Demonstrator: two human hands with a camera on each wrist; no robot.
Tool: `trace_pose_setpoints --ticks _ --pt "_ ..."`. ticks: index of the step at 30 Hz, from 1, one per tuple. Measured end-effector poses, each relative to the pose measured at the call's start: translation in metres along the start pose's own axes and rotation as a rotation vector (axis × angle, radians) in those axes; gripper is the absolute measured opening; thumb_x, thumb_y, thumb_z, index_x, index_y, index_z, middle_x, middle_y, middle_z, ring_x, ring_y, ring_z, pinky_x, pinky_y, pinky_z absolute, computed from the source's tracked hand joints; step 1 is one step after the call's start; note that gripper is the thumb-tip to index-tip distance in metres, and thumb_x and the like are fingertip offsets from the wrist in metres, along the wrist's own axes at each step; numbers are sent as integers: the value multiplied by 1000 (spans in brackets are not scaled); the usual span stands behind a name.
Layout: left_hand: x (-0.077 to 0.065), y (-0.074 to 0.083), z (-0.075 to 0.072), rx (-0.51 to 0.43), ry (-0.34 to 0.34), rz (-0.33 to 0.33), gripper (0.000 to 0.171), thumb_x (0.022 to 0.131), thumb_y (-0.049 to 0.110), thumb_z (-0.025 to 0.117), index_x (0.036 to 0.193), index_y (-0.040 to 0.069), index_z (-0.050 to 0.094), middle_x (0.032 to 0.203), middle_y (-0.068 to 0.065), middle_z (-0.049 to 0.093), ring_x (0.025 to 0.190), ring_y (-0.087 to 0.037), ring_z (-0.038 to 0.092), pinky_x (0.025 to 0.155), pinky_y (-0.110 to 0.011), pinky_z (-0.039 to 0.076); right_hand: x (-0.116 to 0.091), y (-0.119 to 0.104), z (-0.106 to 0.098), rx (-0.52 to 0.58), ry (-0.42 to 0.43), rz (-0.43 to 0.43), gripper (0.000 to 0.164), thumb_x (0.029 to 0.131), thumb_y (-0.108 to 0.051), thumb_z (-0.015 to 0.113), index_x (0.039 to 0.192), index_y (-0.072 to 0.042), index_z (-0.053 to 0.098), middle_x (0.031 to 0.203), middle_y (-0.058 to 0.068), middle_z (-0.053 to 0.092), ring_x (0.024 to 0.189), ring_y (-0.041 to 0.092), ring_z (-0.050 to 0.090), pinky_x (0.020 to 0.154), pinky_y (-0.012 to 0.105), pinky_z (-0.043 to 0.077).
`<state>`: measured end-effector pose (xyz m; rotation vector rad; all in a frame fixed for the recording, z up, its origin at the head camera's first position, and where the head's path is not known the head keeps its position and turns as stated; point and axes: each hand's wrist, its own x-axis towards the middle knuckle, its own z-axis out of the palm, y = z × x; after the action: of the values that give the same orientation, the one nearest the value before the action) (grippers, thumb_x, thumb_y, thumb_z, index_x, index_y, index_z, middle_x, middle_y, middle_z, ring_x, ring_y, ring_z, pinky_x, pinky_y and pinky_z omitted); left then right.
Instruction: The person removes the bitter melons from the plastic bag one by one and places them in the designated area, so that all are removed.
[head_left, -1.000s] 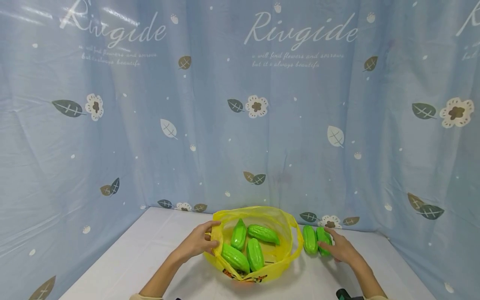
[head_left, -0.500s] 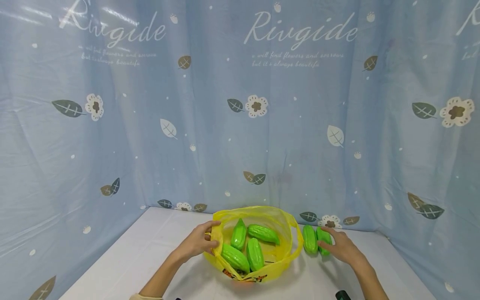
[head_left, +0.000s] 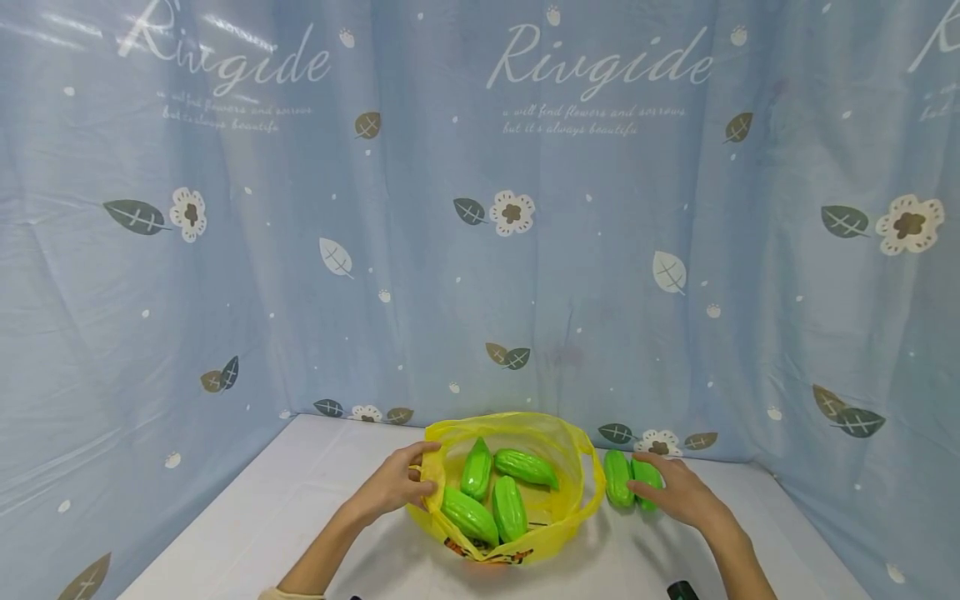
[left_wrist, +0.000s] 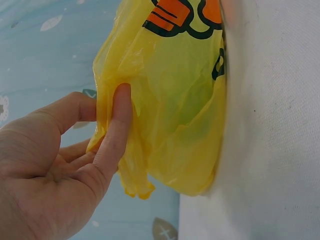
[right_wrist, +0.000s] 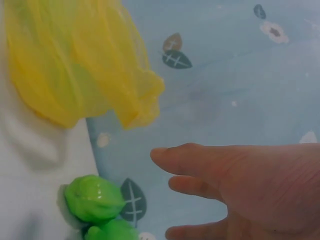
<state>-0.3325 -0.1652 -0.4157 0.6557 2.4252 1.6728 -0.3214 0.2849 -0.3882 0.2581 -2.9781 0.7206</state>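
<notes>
My left hand pinches the left rim of a yellow plastic bag between thumb and fingers; the left wrist view shows the thin film of the bag caught there. Inside the wide-mouthed bag lie several shiny green ribbed vegetables, which look like toy bitter melons. Two more of these, a nearer-to-bag melon and its neighbour, lie side by side right of the bag. Over the outer one hovers my right hand, fingers spread and holding nothing; the right wrist view shows it apart from both melons.
A white-covered table bears everything. Blue curtain with leaf and flower prints encloses the back and both sides. A small dark object pokes in at the bottom edge, near my right forearm.
My right hand has shifted slightly left over the outer melon. My left hand and the bag stay as they were.
</notes>
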Motion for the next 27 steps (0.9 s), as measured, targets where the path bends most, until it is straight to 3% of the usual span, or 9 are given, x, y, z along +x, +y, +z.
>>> trace_pose_setpoints --ticks 11,27 --pt "0 0 0 10 1 9 69 90 4 66 148 -7 32 122 -27 58 92 -25 68 65 -39 63 -7 -18 -11 -7 -28 10 72 89 -51 65 139 -2 50 142 30 47 129 55 41 94 71 43" --pt "0 0 0 6 -5 12 69 90 5 66 148 -8 32 121 -28 57 91 -25 68 64 -39 63 -14 -55 -17 28 -7 -50 68 90 -51 64 140 -6 52 140 24 53 125 48 50 92 66 48"
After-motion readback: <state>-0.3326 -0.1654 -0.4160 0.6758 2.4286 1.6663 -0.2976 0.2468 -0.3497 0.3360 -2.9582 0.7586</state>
